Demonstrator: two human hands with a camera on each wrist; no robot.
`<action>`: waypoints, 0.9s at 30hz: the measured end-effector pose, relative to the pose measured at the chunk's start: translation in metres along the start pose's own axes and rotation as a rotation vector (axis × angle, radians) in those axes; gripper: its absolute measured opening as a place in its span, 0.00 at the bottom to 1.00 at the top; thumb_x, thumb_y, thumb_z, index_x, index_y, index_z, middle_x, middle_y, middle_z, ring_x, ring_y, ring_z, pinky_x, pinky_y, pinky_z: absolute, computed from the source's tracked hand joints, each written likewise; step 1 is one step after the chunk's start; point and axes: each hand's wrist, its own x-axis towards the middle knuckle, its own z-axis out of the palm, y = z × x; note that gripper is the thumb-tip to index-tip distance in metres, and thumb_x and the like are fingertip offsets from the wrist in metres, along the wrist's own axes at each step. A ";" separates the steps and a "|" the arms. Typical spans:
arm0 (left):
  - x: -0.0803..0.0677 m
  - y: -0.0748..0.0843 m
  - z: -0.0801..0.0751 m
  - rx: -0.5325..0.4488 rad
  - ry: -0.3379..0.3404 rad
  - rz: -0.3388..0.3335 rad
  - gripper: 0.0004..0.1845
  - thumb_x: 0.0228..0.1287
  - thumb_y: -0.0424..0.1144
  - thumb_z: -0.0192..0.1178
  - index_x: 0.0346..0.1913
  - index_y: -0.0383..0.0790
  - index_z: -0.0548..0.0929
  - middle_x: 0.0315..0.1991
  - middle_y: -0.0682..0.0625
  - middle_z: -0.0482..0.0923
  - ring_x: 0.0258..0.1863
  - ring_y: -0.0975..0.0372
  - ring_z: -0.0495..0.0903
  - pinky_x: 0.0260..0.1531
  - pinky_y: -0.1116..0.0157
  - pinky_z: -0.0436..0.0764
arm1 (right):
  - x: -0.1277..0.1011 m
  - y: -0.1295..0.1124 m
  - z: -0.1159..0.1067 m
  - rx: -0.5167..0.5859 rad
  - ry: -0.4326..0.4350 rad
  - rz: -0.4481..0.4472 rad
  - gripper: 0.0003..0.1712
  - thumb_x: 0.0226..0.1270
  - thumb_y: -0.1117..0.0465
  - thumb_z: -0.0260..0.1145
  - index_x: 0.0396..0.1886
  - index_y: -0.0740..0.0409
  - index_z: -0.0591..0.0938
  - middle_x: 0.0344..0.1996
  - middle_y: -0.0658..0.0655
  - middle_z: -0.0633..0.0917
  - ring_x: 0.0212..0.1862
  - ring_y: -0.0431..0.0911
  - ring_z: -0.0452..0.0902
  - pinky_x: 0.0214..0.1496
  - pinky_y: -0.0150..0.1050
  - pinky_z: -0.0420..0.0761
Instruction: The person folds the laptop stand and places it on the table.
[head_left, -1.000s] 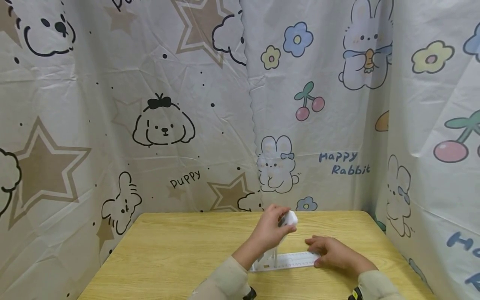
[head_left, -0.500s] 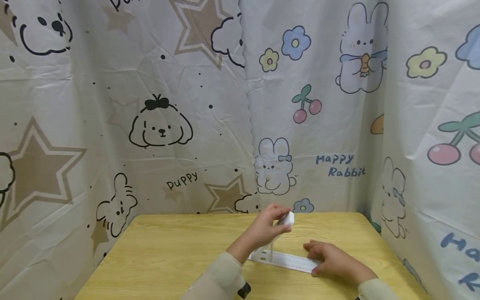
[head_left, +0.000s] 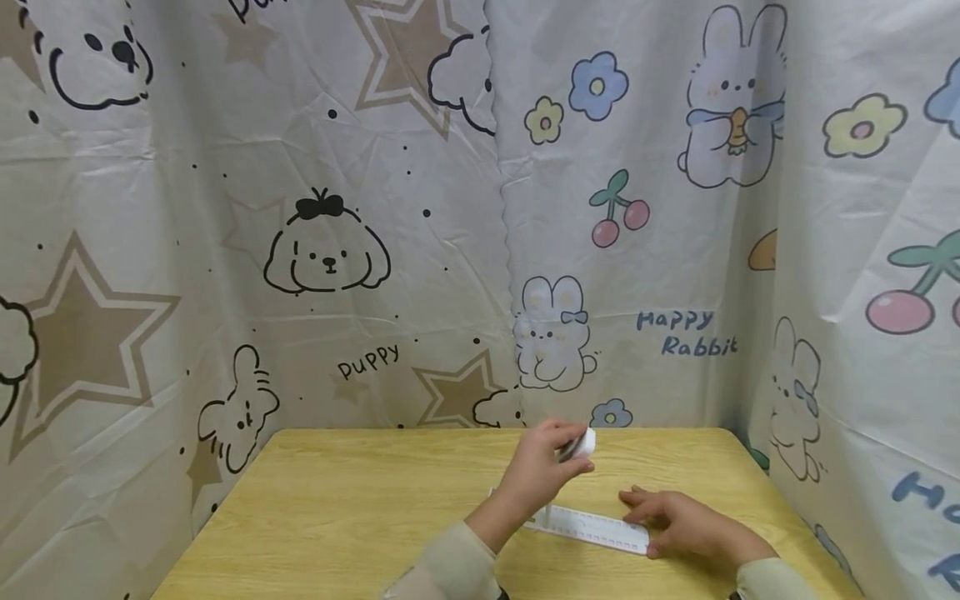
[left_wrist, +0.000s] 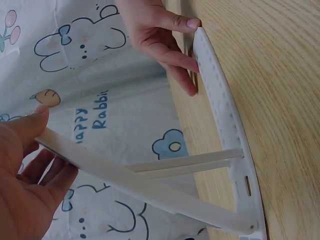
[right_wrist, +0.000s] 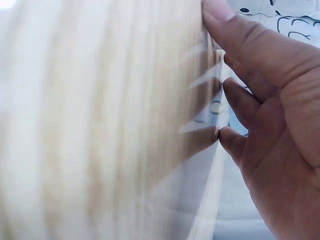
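Note:
A white plastic folding stand (head_left: 592, 529) has a long flat base on the table, with a row of notches along it. In the left wrist view its slanted upper arm (left_wrist: 135, 187) hinges at one end of the base, and thin struts (left_wrist: 190, 164) prop it. My left hand (head_left: 536, 471) grips the raised end of that arm between thumb and fingers. At the base's other end, my right hand (head_left: 690, 529) holds it, thumb and forefinger at the edges. The right wrist view shows those fingers (right_wrist: 232, 142) down by the tabletop; the stand is hardly visible there.
The wooden table (head_left: 337, 517) extends around the stand. A printed curtain (head_left: 420, 250) with puppies, stars and rabbits hangs behind the table and along its sides.
The base has swung round on the table, its right end coming nearer to me. My right hand has moved slightly right and nearer with it. The left hand keeps hold of the raised arm.

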 end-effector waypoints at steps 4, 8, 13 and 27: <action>0.003 -0.001 0.000 0.019 -0.004 0.026 0.25 0.61 0.39 0.74 0.63 0.42 0.84 0.56 0.53 0.82 0.53 0.67 0.81 0.53 0.74 0.81 | 0.000 -0.001 0.004 -0.055 0.041 -0.003 0.25 0.54 0.56 0.80 0.54 0.48 0.89 0.74 0.66 0.69 0.75 0.73 0.58 0.69 0.77 0.55; 0.007 -0.006 -0.001 -0.030 -0.021 0.027 0.25 0.62 0.36 0.72 0.63 0.40 0.84 0.56 0.51 0.82 0.55 0.65 0.81 0.55 0.74 0.80 | -0.001 -0.008 0.011 -0.102 0.075 0.011 0.24 0.51 0.54 0.81 0.52 0.47 0.90 0.73 0.62 0.73 0.73 0.69 0.65 0.68 0.72 0.64; 0.009 -0.013 -0.001 -0.108 -0.022 0.011 0.24 0.64 0.34 0.71 0.63 0.39 0.83 0.59 0.49 0.81 0.58 0.61 0.81 0.55 0.73 0.80 | -0.006 -0.017 0.013 -0.078 0.050 -0.001 0.25 0.52 0.57 0.80 0.53 0.48 0.90 0.71 0.60 0.75 0.74 0.70 0.61 0.69 0.74 0.60; 0.004 -0.013 0.005 -0.236 0.051 0.006 0.23 0.64 0.30 0.69 0.62 0.40 0.83 0.60 0.46 0.82 0.56 0.63 0.84 0.50 0.74 0.83 | -0.003 -0.005 0.010 -0.115 0.027 -0.068 0.20 0.56 0.51 0.78 0.51 0.38 0.90 0.67 0.48 0.81 0.76 0.66 0.60 0.67 0.21 0.58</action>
